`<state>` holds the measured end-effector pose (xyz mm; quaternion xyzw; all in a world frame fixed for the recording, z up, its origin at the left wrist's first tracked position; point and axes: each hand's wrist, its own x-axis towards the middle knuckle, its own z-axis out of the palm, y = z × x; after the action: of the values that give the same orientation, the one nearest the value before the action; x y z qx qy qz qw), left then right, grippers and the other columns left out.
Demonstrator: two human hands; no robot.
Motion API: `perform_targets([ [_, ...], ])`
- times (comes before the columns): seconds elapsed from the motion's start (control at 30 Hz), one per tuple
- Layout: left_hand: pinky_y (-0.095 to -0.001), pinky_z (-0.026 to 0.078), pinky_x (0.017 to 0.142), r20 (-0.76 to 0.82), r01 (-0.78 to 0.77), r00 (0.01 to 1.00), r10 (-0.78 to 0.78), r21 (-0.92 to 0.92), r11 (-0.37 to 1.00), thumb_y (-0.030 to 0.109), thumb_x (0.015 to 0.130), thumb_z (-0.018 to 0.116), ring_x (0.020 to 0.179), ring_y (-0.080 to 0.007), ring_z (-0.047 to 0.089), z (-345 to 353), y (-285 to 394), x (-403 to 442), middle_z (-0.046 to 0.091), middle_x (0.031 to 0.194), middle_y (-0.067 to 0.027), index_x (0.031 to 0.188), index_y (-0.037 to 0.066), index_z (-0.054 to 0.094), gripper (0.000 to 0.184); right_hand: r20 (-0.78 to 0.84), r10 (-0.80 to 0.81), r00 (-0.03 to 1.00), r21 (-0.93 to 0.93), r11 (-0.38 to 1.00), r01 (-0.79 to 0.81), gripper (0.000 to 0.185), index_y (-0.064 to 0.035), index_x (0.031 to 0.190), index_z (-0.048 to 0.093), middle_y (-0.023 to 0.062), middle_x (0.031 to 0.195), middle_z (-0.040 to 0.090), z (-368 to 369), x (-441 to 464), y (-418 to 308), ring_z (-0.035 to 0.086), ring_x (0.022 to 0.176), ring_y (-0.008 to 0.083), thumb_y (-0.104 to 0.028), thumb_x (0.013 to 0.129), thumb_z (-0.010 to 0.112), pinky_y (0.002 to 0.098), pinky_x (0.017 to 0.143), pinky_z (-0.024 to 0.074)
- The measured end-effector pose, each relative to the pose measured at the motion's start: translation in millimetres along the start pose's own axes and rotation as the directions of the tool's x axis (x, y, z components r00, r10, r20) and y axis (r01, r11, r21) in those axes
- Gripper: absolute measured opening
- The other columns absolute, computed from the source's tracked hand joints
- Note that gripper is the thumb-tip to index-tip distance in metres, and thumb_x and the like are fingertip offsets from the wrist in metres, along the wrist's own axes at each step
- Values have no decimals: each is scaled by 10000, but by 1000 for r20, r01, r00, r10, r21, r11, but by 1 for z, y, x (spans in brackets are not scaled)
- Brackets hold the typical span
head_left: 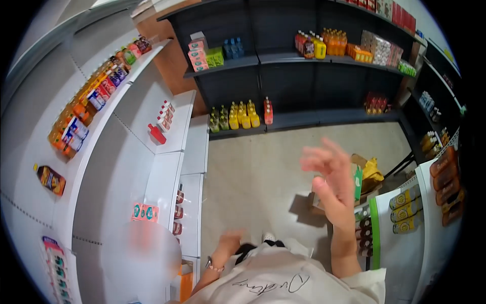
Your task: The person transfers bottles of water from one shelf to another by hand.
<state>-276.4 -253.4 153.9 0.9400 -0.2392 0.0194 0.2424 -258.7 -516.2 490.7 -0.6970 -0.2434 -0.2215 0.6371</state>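
Observation:
My right hand [329, 180] is raised in front of me over the floor, its fingers apart and slightly curled, with nothing in it. Low beside my body, my left hand [229, 244] is blurred, and its fingers cannot be made out; a watch and a beaded bracelet [214, 265] circle that wrist. To the left of it stands a white shelf unit [190, 228] with dark red-brown bottles [178, 212]. A pink package [145, 212] sits on the shelf further left, just above a blurred patch. Beyond my right hand is a cardboard box [374, 191] holding something yellow [373, 170].
White shelves [109, 109] on the left carry bottles and cartons. Dark shelves [288, 119] at the back hold yellow bottles [244, 115] and other drinks. On the right, a white shelf [387, 243] bears yellow-grey cans [403, 211]. Pale floor [253, 177] lies between.

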Motion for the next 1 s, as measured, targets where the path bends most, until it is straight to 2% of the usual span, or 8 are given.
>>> perform_targets([
  [0.03,-431,495,687,17,0,1000,0,-2,1000,21,724,548,746,-331,624,-15,-4,13,646,780,-154,1076,76,658,373,-31,-49,998,150,987,53,663,-61,1429,292,196,1273,522,11,26,-8,551,1111,295,-175,856,605,400,953,432],
  [0.1,-432,497,682,77,117,991,-107,-136,984,9,733,545,752,-323,624,-56,-6,45,653,823,-142,1111,86,639,397,-44,-121,992,363,923,128,651,-61,1419,297,197,1268,524,25,68,-7,552,1110,298,-188,857,601,404,952,433],
  [0.13,-432,497,682,85,119,991,-107,-140,983,9,733,545,752,-323,624,-56,-14,58,653,823,-142,1111,86,639,397,-40,-153,987,449,880,154,646,-61,1414,299,197,1265,524,30,89,-3,552,1110,300,-195,858,600,406,952,433],
  [0.27,-391,506,707,161,192,974,-161,-205,960,13,782,556,746,-316,614,-86,-29,117,651,833,-126,1125,54,623,352,37,-135,990,610,788,84,625,-61,1394,309,199,1255,527,54,163,38,552,1108,307,-222,861,594,414,949,434],
  [0.43,-401,489,736,40,141,990,-135,-270,952,10,790,542,786,-327,596,-124,-116,237,637,868,-138,1129,50,615,349,121,-73,990,692,721,-32,602,-60,1370,322,202,1241,530,96,248,106,553,1106,316,-255,865,586,424,947,436],
  [0.7,-417,462,781,-369,-131,928,-46,-440,888,7,802,519,852,-345,568,-225,-280,537,614,924,-157,1136,44,603,346,170,8,985,668,734,-121,571,-60,1330,342,205,1220,535,152,397,218,553,1102,330,-308,871,573,440,942,438],
  [0.87,-427,444,810,-381,-203,924,3,-485,851,5,810,505,893,-357,550,-254,-316,682,599,959,-169,1140,40,595,343,143,47,989,661,739,-130,557,-59,1306,354,208,1206,538,144,475,273,554,1100,339,-341,874,566,451,939,439],
  [1.0,-435,431,833,-326,-212,944,46,-496,842,3,817,494,926,-366,535,-258,-319,727,588,987,-178,1143,37,588,342,133,66,989,658,740,-138,548,-59,1286,364,210,1196,540,135,520,302,554,1098,346,-367,877,559,459,937,440],
])
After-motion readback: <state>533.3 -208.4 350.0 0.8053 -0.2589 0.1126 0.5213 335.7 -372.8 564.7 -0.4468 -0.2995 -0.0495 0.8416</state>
